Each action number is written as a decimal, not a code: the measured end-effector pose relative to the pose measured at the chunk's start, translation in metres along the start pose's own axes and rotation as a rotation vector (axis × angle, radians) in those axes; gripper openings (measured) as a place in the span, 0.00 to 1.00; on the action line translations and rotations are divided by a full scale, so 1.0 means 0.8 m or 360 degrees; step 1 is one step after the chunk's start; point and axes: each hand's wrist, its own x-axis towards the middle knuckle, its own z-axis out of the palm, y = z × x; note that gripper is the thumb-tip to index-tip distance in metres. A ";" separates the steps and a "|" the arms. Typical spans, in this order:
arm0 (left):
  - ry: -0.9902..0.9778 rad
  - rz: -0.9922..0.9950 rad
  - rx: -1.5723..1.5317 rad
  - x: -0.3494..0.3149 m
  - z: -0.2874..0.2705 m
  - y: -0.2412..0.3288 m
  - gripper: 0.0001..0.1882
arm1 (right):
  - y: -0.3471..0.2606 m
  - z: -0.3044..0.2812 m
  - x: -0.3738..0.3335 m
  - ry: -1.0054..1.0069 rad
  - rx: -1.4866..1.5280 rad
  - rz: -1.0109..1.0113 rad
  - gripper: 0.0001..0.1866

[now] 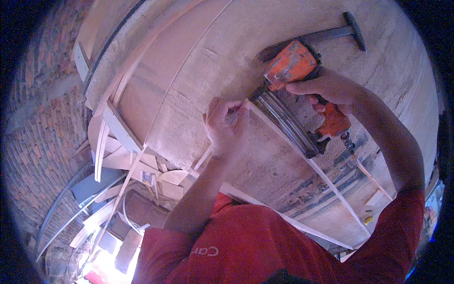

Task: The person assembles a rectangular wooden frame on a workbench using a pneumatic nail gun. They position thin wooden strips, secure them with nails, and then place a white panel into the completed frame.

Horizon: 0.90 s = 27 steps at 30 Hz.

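Observation:
My right hand (331, 92) is wrapped round the grip of an orange nail gun (291, 64) with a long metal magazine. An air hose (364, 170) runs from its handle down toward my right arm. The gun's nose points left, close to the end of a pale wooden strip (331, 184) lying on a worn board surface. At that end my left hand (224, 125) is closed, thumb and fingers pinched at the strip's tip. Its curled fingers partly hide what lies inside them. Just beyond the gun lies a hammer (326, 35), its head to the right.
Another pale strip (293, 222) crosses the near side of the work surface (189, 94). A small yellow object (369, 220) sits near the strips' right end. To the left, wood offcuts (142, 165) are piled below the curved panel edge, beside a brick wall (42, 137).

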 end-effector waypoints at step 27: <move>-0.0113 -0.0062 0.0107 -0.004 -0.004 0.007 0.16 | 0.014 -0.005 0.015 -0.0008 -0.0088 0.0096 0.17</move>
